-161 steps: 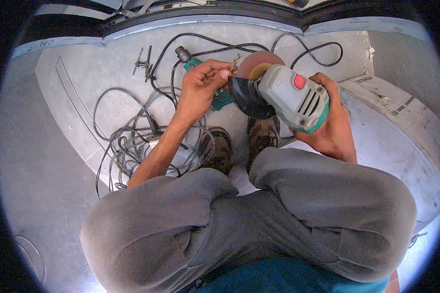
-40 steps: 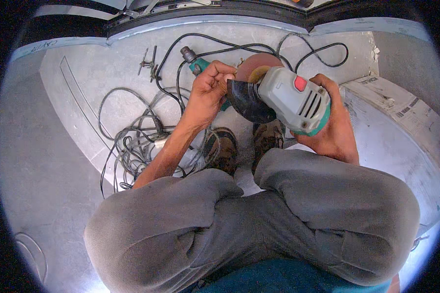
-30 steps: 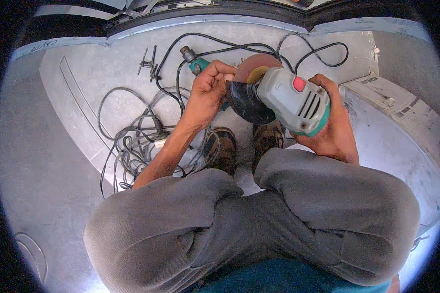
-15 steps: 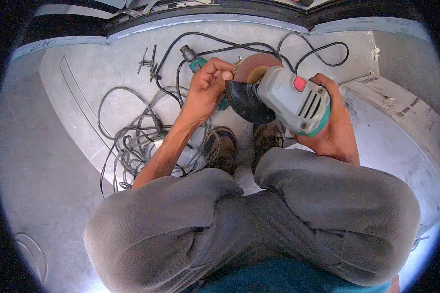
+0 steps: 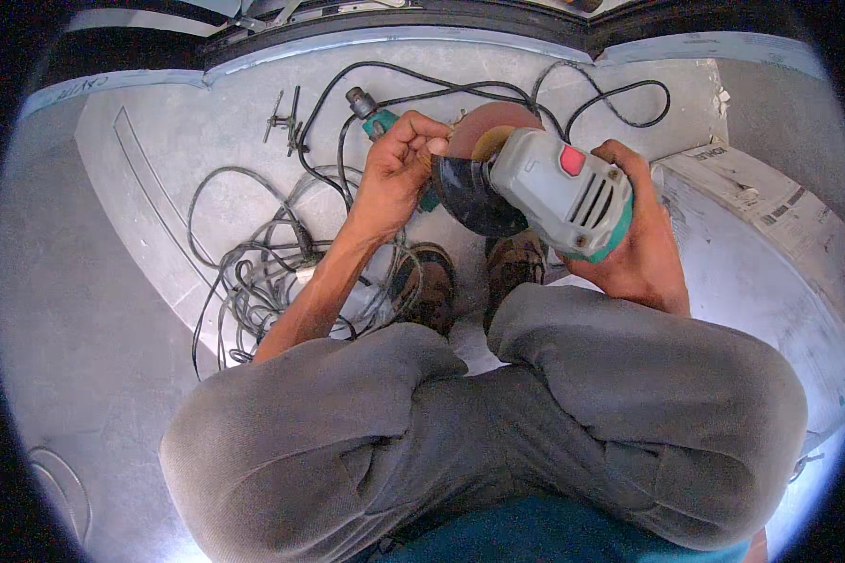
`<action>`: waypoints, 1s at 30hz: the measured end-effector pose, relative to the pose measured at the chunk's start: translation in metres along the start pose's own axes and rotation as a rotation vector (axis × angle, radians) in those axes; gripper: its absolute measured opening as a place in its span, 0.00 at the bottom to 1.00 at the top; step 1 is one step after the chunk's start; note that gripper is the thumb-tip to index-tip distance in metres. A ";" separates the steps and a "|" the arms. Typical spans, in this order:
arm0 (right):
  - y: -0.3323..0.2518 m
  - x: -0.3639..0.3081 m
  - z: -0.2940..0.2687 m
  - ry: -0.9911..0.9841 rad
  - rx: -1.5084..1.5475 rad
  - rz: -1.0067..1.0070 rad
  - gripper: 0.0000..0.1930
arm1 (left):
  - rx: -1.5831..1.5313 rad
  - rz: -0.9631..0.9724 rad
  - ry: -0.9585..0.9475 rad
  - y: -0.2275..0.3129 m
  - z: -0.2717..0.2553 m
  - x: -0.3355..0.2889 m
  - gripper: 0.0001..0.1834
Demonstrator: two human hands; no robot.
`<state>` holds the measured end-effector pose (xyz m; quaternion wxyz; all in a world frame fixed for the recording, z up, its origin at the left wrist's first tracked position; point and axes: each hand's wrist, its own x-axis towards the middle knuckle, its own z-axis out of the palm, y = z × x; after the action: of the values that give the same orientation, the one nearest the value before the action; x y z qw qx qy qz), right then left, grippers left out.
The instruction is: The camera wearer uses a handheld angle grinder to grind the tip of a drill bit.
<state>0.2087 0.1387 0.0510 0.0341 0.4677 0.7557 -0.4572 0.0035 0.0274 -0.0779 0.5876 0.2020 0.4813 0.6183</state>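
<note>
My right hand (image 5: 646,255) is wrapped round the body of a grey and green angle grinder (image 5: 561,192) with a red button. Its reddish-brown disc (image 5: 491,120) faces away from me, and a black guard (image 5: 474,199) covers the near side. My left hand (image 5: 396,174) is closed in a pinch at the disc's left edge. A small brassy metal piece (image 5: 457,118) barely shows past the fingertips, close against the disc; most of it is hidden. Just behind the left hand, a green power drill (image 5: 376,117) lies on the floor, partly covered by that hand.
Tangled black cables (image 5: 263,281) lie left of my shoes (image 5: 429,281). A loose cable (image 5: 629,89) loops across the far floor. A chuck key-like metal tool (image 5: 282,120) sits at the far left. On the right stands a worn cardboard box (image 5: 751,188). A dark frame (image 5: 394,28) borders the far side.
The brassy piece at my left fingertips stuck out plainly before and now shows much less. The left hand has turned slightly; the grinder has shifted only a little left.
</note>
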 end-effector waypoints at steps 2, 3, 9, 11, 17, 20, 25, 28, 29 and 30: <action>-0.002 0.001 -0.002 -0.019 -0.016 0.014 0.42 | -0.020 -0.019 -0.004 -0.002 -0.002 0.000 0.05; -0.002 0.000 -0.002 -0.019 -0.016 0.014 0.42 | -0.039 -0.037 -0.009 -0.003 -0.003 -0.001 0.05; -0.001 0.000 0.000 -0.008 -0.023 0.002 0.43 | -0.018 -0.024 -0.035 0.005 0.003 -0.002 0.05; 0.000 0.001 0.000 -0.018 -0.005 -0.005 0.44 | -0.067 -0.025 -0.033 0.004 0.004 -0.004 0.06; 0.000 0.001 -0.005 -0.025 0.013 0.003 0.44 | -0.042 0.001 -0.121 -0.002 -0.002 -0.007 0.07; -0.001 0.003 -0.003 0.001 0.019 -0.020 0.44 | 0.002 0.055 -0.149 -0.002 -0.005 -0.011 0.05; -0.002 -0.001 -0.009 0.044 -0.001 -0.011 0.42 | 0.023 -0.125 -0.027 -0.001 -0.007 -0.005 0.05; -0.001 -0.004 -0.007 0.049 0.002 0.001 0.41 | -0.102 -0.126 0.004 -0.004 -0.011 -0.004 0.08; 0.000 -0.004 -0.005 0.052 0.003 0.033 0.41 | -0.162 -0.114 0.004 -0.002 -0.008 -0.003 0.08; 0.001 -0.004 -0.004 0.051 0.006 0.033 0.41 | -0.222 -0.102 0.003 -0.002 -0.006 -0.003 0.08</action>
<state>0.2131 0.1386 0.0550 0.0210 0.4915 0.7473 -0.4466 0.0005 0.0226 -0.0809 0.6363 0.1102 0.4203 0.6374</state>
